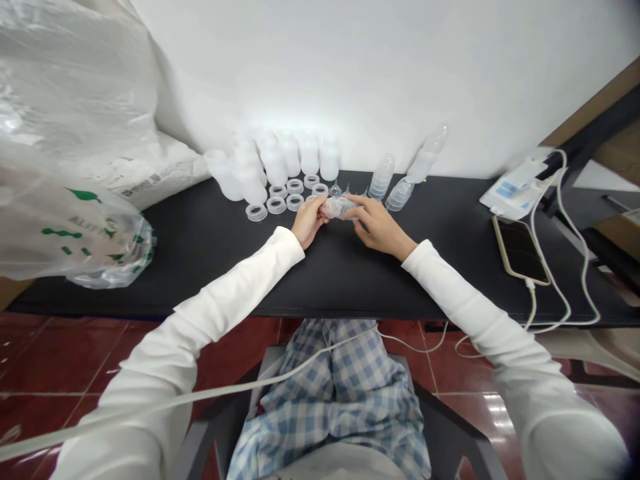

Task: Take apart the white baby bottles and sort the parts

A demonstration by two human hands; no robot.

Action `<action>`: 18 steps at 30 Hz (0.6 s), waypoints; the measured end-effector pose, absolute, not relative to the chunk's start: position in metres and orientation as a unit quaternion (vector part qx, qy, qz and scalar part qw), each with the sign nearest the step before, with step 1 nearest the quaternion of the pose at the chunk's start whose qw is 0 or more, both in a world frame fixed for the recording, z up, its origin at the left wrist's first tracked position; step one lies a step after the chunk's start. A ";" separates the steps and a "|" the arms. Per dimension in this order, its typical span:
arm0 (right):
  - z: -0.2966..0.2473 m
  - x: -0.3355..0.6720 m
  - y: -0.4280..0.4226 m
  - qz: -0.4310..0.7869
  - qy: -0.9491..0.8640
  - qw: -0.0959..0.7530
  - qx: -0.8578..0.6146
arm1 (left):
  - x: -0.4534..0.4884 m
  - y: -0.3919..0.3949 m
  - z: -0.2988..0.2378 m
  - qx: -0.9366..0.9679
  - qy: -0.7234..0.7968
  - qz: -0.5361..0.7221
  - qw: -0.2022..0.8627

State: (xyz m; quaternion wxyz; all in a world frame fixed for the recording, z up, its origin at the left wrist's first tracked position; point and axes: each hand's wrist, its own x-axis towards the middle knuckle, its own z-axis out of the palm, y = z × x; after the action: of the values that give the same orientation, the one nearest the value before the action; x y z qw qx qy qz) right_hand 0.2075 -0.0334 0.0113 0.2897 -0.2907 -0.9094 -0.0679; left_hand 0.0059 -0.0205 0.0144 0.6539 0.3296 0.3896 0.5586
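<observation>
Over the middle of the black table, both hands meet at a small clear, crinkled-looking plastic piece (336,207); its exact kind is hard to make out. My left hand (309,222) pinches its left end between thumb and fingers. From the right, my right hand (376,225) has bent fingers on its other side. Just behind lie white screw rings (295,186) in short rows and a clear bottle nipple (335,191). Several frosted feeding bottles (273,160) stand along the wall. Clear domed caps (383,175) stand to the right, near an assembled feeding bottle (427,155).
Large plastic bags (75,220) bulge over the table's left end. On the right lie a phone (521,248) with a plugged-in cable and a white box (515,190). A white cable (280,379) crosses above my lap in front of the table edge.
</observation>
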 end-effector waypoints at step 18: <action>0.030 0.250 -0.023 -0.142 -0.760 0.414 -0.481 | 0.005 -0.022 0.018 0.266 0.396 0.571 0.669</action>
State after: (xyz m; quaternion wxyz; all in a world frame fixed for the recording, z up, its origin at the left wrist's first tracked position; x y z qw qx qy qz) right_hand 0.2505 -0.0227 0.0304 0.4138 -0.4807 -0.7600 -0.1418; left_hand 0.0046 -0.0221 0.0180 0.6685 0.2656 0.3961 0.5706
